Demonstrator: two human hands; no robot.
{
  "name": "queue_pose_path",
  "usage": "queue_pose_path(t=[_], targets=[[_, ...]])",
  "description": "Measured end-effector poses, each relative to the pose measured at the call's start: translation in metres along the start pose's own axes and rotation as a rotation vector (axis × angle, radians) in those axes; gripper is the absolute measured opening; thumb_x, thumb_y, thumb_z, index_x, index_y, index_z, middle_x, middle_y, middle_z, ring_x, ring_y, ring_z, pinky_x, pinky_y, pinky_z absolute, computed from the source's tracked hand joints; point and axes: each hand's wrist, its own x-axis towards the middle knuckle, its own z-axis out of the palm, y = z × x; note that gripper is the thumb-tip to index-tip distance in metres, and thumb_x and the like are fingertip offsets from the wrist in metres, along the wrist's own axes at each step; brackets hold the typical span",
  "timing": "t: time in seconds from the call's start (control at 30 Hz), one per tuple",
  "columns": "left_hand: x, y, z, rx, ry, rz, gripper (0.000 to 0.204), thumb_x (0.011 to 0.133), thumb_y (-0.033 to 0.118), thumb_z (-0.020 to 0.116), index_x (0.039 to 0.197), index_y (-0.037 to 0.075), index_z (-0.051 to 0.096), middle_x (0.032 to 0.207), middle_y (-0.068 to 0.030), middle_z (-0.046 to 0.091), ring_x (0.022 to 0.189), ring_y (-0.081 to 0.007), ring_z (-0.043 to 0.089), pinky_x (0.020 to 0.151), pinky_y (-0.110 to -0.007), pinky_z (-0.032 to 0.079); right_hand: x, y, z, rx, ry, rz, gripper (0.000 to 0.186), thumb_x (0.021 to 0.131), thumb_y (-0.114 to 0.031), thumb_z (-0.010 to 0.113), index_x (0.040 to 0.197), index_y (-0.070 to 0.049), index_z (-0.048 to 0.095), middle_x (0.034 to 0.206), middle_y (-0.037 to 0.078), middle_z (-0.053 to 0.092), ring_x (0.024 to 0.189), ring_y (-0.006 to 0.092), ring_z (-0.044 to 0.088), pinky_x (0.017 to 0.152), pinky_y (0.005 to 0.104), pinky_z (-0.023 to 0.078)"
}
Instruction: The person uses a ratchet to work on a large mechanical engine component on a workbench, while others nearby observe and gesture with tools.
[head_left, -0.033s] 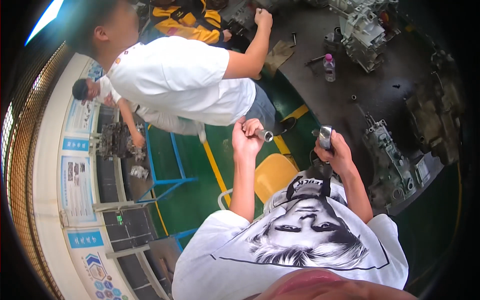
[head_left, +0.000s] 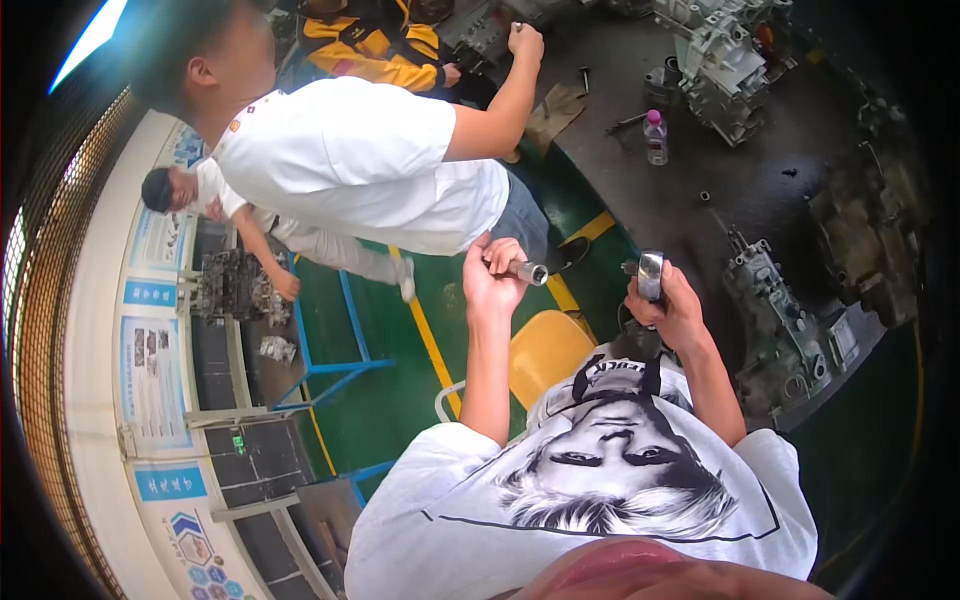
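My left hand (head_left: 491, 284) is closed around a metal socket tool (head_left: 536, 273), whose round hollow end points right, out of the fist. Level with it on the right, my right hand (head_left: 682, 310) grips a shiny curved metal piece (head_left: 650, 275), like a ring or band seen edge-on; its exact kind I cannot make out. Something small and dark shows beside that piece, partly hidden by the fingers. Both hands are raised in front of my white printed shirt (head_left: 610, 460), apart from each other.
The dark worktable (head_left: 610, 90) holds a metal casting (head_left: 785, 325), a larger housing (head_left: 730, 80) and a pink-capped bottle (head_left: 656, 140). A yellow chair (head_left: 550, 355) stands below my hands. A co-worker in white (head_left: 340, 165) stands close ahead; another (head_left: 235, 205) leans at a rack with an engine block (head_left: 235, 285).
My hands keep their grips and barely move. The far-left co-worker has shifted slightly, and more of that person's leg and shoe shows.
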Motion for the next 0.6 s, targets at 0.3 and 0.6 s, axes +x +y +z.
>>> queue_pose_path(t=[0.3,0.6], targets=[[0.002,-0.049,0.021,0.030,-0.106,-0.131,0.043,0.089,0.026,0.045,0.053,0.014,0.025,0.046,0.0027,0.023,0.038,-0.0074,0.017,0.037,-0.022,0.017,0.009,-0.001,0.036,0.118,-0.109,0.029,0.053,0.092,-0.051,0.036,0.080,-0.001,0.051,0.049,-0.001,0.036,0.042,0.0070,0.026,0.041,0.0237,0.020],[0.000,-0.084,0.019,0.081,-0.191,-0.126,0.043,0.088,0.021,0.046,0.052,0.014,0.023,0.045,0.0035,0.021,0.037,-0.0067,0.014,0.036,-0.021,0.014,0.009,0.001,0.035,-0.093,-0.058,-0.071,0.057,0.090,-0.053,0.041,0.074,-0.001,0.055,0.051,-0.002,0.039,0.043,0.0060,0.031,0.043,0.0222,0.022]])
